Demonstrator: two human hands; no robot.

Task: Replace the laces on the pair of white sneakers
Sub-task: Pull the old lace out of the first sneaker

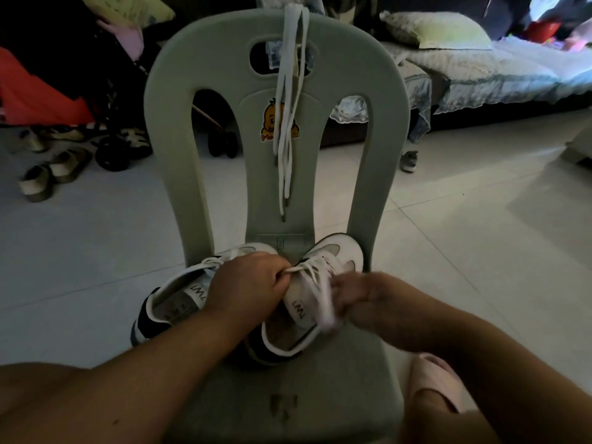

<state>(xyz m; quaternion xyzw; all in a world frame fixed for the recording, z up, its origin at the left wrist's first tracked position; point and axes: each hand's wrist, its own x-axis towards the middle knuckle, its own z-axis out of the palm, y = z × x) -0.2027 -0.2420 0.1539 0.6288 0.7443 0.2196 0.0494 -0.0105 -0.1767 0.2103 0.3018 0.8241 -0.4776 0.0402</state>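
My left hand (248, 283) pinches lace (308, 268) at sneaker (344, 248); my right hand (360, 299), blurred, seems gripping lace tail; hard tug may slide sneaker off chair seat (288, 395)

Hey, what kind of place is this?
Most likely a room in a home, perhaps a bedroom: a bed or sofa with a pillow, sandals on the tiled floor, and a plastic chair.

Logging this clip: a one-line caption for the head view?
Left hand and right hand hold the lace of one white sneaker on a chair; spare laces hang above.
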